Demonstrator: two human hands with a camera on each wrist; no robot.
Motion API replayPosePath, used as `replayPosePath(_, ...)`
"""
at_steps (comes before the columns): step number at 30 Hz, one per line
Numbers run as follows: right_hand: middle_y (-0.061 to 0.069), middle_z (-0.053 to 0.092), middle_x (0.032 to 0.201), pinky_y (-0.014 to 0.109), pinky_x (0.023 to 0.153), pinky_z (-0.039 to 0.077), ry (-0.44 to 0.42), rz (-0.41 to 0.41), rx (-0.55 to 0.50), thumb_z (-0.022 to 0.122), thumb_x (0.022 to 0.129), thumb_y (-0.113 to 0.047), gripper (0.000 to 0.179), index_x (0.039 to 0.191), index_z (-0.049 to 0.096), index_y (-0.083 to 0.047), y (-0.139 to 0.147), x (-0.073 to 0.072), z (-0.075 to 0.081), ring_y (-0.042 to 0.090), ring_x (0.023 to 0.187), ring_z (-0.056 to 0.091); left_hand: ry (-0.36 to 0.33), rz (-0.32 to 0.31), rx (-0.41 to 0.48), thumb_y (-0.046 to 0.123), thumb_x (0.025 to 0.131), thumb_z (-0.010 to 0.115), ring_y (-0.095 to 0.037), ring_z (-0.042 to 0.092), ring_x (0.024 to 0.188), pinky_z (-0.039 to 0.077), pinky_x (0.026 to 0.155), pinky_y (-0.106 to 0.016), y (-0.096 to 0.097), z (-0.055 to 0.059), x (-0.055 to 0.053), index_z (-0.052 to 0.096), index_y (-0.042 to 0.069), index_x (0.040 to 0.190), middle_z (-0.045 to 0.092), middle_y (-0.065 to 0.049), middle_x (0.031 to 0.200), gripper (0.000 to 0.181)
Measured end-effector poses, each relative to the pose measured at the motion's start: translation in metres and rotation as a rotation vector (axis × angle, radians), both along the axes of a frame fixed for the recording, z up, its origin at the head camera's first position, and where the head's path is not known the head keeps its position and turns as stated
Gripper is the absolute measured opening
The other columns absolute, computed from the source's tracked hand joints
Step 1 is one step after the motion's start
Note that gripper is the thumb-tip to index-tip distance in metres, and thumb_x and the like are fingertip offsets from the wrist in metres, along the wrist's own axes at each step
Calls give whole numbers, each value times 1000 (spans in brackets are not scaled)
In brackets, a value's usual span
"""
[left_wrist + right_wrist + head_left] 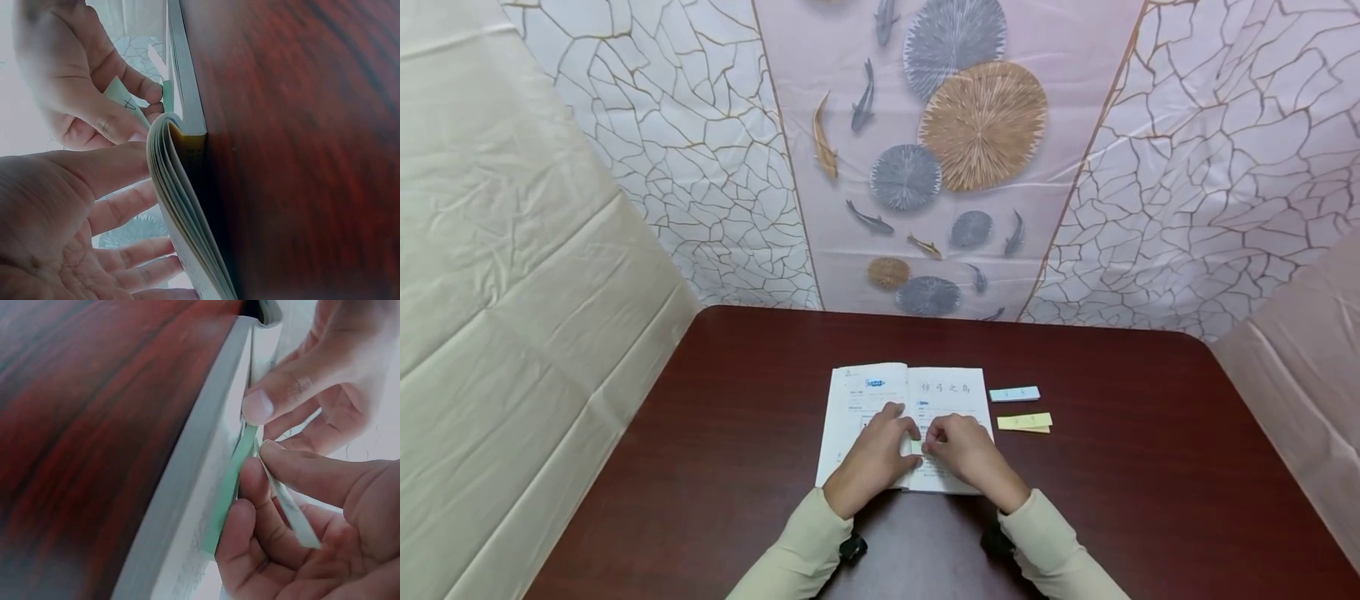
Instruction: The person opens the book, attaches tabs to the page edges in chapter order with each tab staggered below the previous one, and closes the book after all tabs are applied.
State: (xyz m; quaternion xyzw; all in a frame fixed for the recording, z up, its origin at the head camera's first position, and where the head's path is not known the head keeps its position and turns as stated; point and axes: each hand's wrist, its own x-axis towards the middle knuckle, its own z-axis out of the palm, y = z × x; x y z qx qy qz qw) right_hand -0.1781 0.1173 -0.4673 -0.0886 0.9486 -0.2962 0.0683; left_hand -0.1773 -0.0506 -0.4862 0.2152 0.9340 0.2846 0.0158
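Note:
A book (951,383) lies open on the table, print on both pages. My left hand (876,450) rests on it with spread fingers; in the right wrist view its thumb (259,406) presses beside the gutter, at the upper end of a green sticky note (228,500). That note lies along the right page. Between thumb and forefinger, my right hand (966,450) pinches a pale green slip (294,515) with a dark mark, angled up from the page. Whether slip and note are joined at the pinch is hidden by the fingers.
To the right of the book lie a light blue sticky note (1014,394) and, nearer me, yellow sticky notes (1025,422). The dark red-brown table (722,433) extends around them. Patterned cloth (700,142) hangs behind its far edge, with plain cloth on both sides.

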Motion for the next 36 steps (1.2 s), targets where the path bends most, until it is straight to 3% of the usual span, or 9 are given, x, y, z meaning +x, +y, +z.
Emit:
replayPosePath(6, -3, 60, 66, 28, 59, 40, -90, -2, -42, 74, 96, -4, 22, 76, 71, -12, 2, 1, 5, 14, 61, 49, -19, 3, -11, 14, 84, 91, -38, 60, 131, 54, 102, -43, 0, 2, 0, 78, 9, 100, 59, -23, 142, 21)
replayPosePath(14, -3, 61, 67, 29, 62, 41, -121, 38, -117, 73, 97, -4, 20, 78, 71, -11, 14, -5, 5, 12, 62, 50, -28, 16, 14, 14, 85, 90, -38, 62, 128, 55, 98, -46, 2, 1, 0, 77, 9, 98, 60, -23, 141, 19)
replayPosePath(18, 0, 62, 70, 29, 60, 45, -137, 11, -167, 70, 97, -2, 17, 82, 73, -10, 32, -10, 7, 14, 61, 54, -40, 34, 12, 15, 87, 88, -38, 63, 127, 55, 98, -45, 3, 0, 1, 77, 10, 96, 59, -23, 143, 15)
replayPosePath(22, 5, 67, 80, 31, 58, 48, -138, -29, -187, 68, 98, -2, 13, 89, 75, -7, 56, -25, 18, 19, 63, 58, -44, 46, -6, 14, 87, 88, -38, 63, 127, 55, 97, -44, 1, 1, 1, 77, 10, 94, 57, -23, 145, 14)
replayPosePath(26, 11, 70, 97, 34, 66, 48, -161, -42, -144, 68, 102, -11, 12, 96, 77, -6, 79, -51, 26, 23, 77, 60, -40, 49, -26, 13, 87, 88, -37, 64, 126, 56, 94, -42, 0, 3, -1, 77, 10, 94, 57, -23, 145, 14)
replayPosePath(29, 12, 69, 105, 35, 72, 45, -212, -63, -131, 68, 104, -16, 15, 99, 77, -5, 91, -68, 24, 25, 86, 58, -44, 42, -34, 13, 87, 88, -37, 64, 126, 56, 92, -41, 0, 5, -2, 77, 9, 94, 57, -22, 145, 14)
replayPosePath(36, 9, 62, 80, 35, 65, 42, -337, -89, -159, 71, 103, -18, 20, 95, 80, -2, 106, -84, 11, 20, 69, 47, -70, 29, -45, 14, 87, 89, -35, 67, 119, 56, 85, -37, 2, 4, -1, 78, 11, 94, 56, -20, 146, 13)
